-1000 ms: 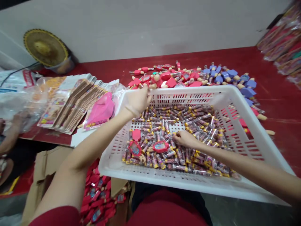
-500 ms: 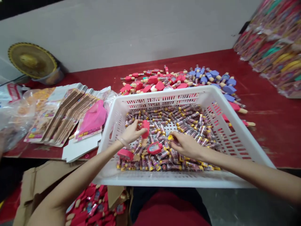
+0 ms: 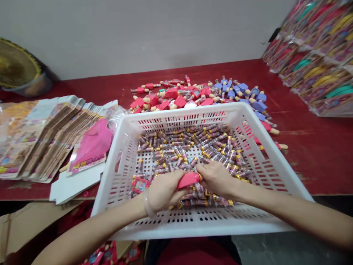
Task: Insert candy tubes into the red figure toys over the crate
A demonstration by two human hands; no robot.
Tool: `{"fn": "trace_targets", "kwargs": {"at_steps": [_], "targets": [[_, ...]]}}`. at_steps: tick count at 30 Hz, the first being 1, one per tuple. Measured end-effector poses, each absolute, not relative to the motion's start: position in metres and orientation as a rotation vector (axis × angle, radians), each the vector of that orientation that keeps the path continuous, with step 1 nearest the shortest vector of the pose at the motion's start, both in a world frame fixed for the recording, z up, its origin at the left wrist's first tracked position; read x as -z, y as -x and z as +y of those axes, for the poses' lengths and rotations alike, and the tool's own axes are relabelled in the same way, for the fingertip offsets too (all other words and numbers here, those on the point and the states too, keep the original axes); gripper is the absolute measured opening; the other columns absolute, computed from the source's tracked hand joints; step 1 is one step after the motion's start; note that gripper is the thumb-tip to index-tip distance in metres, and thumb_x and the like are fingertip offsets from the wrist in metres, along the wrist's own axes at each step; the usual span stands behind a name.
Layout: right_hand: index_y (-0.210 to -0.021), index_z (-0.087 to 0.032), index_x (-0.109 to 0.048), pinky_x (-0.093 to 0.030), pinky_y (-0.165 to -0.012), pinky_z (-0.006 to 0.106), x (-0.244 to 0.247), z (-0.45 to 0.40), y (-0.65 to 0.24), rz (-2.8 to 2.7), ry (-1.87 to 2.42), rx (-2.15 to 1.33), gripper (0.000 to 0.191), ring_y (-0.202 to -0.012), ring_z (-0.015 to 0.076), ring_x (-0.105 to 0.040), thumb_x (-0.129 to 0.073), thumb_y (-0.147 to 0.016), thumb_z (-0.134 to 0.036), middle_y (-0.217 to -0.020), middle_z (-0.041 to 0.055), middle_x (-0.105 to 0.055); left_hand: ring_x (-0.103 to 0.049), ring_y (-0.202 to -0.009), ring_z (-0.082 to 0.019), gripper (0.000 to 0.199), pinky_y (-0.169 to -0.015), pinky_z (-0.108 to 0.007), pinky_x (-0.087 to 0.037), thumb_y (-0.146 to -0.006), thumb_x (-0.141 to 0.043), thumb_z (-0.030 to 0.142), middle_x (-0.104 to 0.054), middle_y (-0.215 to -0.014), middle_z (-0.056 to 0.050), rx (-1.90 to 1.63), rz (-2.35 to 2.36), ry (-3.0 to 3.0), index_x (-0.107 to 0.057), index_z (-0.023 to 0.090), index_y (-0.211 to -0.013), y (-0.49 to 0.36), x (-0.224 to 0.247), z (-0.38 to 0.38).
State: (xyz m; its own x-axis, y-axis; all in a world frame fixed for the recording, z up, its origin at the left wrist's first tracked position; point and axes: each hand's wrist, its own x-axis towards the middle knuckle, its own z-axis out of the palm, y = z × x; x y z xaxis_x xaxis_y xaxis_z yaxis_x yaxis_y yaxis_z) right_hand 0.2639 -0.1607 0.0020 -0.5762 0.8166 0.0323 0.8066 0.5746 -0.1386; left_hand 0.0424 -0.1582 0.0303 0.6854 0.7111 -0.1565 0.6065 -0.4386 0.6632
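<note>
My left hand (image 3: 165,189) is closed around a red popsicle-shaped toy (image 3: 189,179) above the front of a white plastic basket (image 3: 121,138). At the toy's right end my right hand (image 3: 216,178) pinches a small yellow-capped tube, mostly covered by the fingers. The two hands meet there, and whether tube and toy are joined is hidden. Many clear tubes (image 3: 212,151) with yellow caps lie loose in the basket below. Left of my left hand, another red toy (image 3: 140,185) with a picture on its face rests on the tubes.
Red toys (image 3: 171,94) and purple toys (image 3: 259,106) are piled behind the basket. Folded printed cards (image 3: 55,140) and a pink bag (image 3: 95,138) lie to the left. Packaged toys (image 3: 317,62) are stacked at the right. A cardboard box (image 3: 35,224) sits below the table's left edge.
My hands have come together, bringing the red toy to the yellow-capped tube. Red toys near my left hand have left their earlier spots or are covered. The view has shifted slightly.
</note>
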Motion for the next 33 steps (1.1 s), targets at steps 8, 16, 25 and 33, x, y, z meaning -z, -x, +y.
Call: {"fn": "trace_targets", "kwargs": {"at_steps": [8,16,25,33], "targets": [[-0.073,-0.016,-0.054,-0.024,-0.054,0.031,-0.013,-0.179,-0.262,-2.819,1.111,0.023,0.013,-0.053,0.0153,-0.049,-0.045,-0.082,-0.011,-0.062,0.0040,-0.059,-0.045,-0.053,-0.010,0.039,-0.050,-0.020,-0.037,-0.084,-0.057,0.055,-0.052,-0.068,0.003,-0.005,0.835,-1.565,-0.053,0.017,-0.091,-0.045,-0.036,-0.160],[-0.082,-0.013,-0.062,-0.028,-0.054,0.029,-0.025,-0.190,-0.257,-2.923,1.377,-0.170,0.010,-0.058,0.0180,-0.057,-0.052,-0.082,-0.013,-0.070,0.0087,-0.065,-0.050,-0.055,-0.011,0.040,-0.051,-0.021,-0.040,-0.086,-0.054,0.054,-0.060,-0.075,-0.001,-0.006,0.820,-1.658,-0.055,0.016,-0.099,-0.050,-0.028,-0.169],[-0.092,-0.013,-0.065,-0.035,-0.056,0.025,-0.002,-0.166,-0.256,-2.895,1.492,-0.862,0.019,-0.068,0.0197,-0.061,-0.058,-0.079,-0.025,-0.080,0.0087,-0.068,-0.064,-0.088,-0.022,0.037,-0.073,-0.029,-0.049,-0.088,-0.057,0.044,-0.066,-0.101,-0.007,-0.020,0.839,-2.411,-0.054,0.017,-0.115,-0.037,0.005,-0.156],[-0.086,-0.015,-0.067,-0.032,-0.049,0.023,0.005,-0.175,-0.254,-2.624,1.537,-1.554,0.017,-0.054,0.0142,-0.050,-0.058,-0.076,-0.026,-0.065,0.0006,-0.060,-0.061,-0.091,-0.021,0.049,-0.071,-0.028,-0.048,-0.090,-0.053,0.021,-0.062,-0.106,-0.009,0.022,0.698,-2.755,-0.040,0.026,-0.137,-0.037,0.005,-0.164]]}}
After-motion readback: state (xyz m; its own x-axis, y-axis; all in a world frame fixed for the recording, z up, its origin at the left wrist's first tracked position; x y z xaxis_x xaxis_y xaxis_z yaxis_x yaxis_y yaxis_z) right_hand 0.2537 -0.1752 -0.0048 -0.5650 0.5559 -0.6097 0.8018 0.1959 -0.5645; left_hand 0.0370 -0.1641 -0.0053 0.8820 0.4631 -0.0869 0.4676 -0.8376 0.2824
